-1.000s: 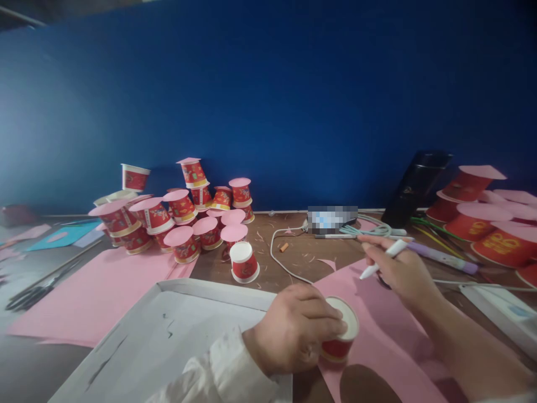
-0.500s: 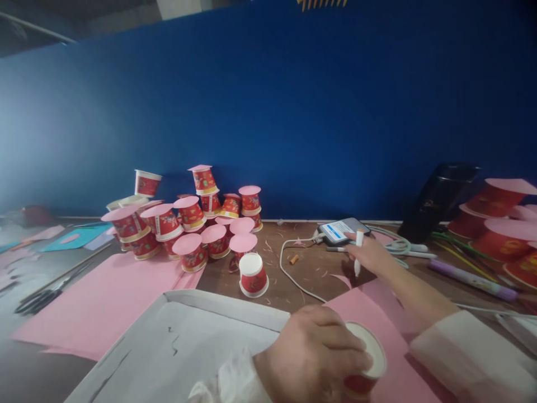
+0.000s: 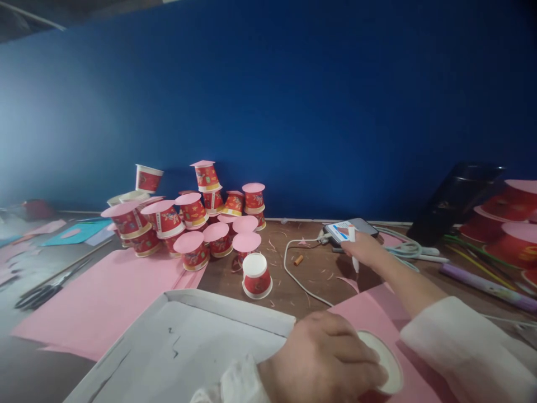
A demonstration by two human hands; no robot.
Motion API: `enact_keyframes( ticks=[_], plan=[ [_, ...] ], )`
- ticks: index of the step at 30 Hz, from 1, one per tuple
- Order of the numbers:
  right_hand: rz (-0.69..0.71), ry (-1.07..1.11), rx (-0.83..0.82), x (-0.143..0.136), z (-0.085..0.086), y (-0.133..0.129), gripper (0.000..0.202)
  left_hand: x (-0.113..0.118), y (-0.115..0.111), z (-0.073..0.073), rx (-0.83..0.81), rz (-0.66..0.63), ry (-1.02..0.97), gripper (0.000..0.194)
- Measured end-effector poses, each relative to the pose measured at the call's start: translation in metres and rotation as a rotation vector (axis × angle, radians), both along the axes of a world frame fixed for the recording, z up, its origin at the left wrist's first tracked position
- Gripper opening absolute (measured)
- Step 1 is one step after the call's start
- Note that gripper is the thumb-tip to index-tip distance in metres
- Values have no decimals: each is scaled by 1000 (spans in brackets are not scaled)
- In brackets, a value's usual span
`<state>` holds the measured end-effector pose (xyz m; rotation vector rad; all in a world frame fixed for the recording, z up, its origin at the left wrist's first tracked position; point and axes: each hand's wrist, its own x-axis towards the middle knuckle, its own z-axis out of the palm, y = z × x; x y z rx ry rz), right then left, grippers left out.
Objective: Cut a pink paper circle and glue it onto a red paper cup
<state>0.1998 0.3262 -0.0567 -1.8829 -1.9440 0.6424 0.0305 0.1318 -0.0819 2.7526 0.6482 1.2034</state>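
My left hand point(image 3: 325, 358) is closed over an upturned paper cup point(image 3: 392, 364) at the bottom of the view, fingers across its white base; its red side is mostly hidden. The cup is over pink paper point(image 3: 369, 305). Farther out, my right hand point(image 3: 363, 249) grips a slim white marker point(image 3: 354, 254), held roughly upright between the fingers. Behind that hand lies a dark phone-like device point(image 3: 364, 225) with a lit screen and a cable plugged in; I cannot tell whether the fingers touch it. Another upturned red cup point(image 3: 257, 280) stands alone to the left.
Several stacked red cups topped with pink paper discs point(image 3: 188, 242) stand left of centre. A white box lid point(image 3: 222, 330) fills the lower left, near pink sheets point(image 3: 100, 302) and scissors point(image 3: 46, 294). A black bottle point(image 3: 451, 201) and a purple tube point(image 3: 486, 285) are right.
The view has shifted slightly. My left hand and its cup have moved a little right. My right hand, with the marker, sits slightly farther left over the device.
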Motion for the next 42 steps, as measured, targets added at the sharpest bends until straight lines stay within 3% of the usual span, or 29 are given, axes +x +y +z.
enact_keyframes(
  ticks=[7, 13, 19, 34, 42],
  plan=[
    [57, -68, -16, -2, 1, -11, 60, -1, -1, 7, -11, -1, 58, 22],
    [65, -82, -9, 8, -8, -19, 67, -2, -2, 2, -28, 30, 124, 33],
    [73, -86, -23, 3, -7, -21, 64, -4, -2, 2, -5, 6, 161, 29],
    [113, -74, -21, 0, -8, -23, 61, -3, -2, 2, -3, 11, 150, 40],
    [53, -64, -2, 12, -12, -23, 61, -2, -3, 8, -27, 15, 114, 39]
  ],
)
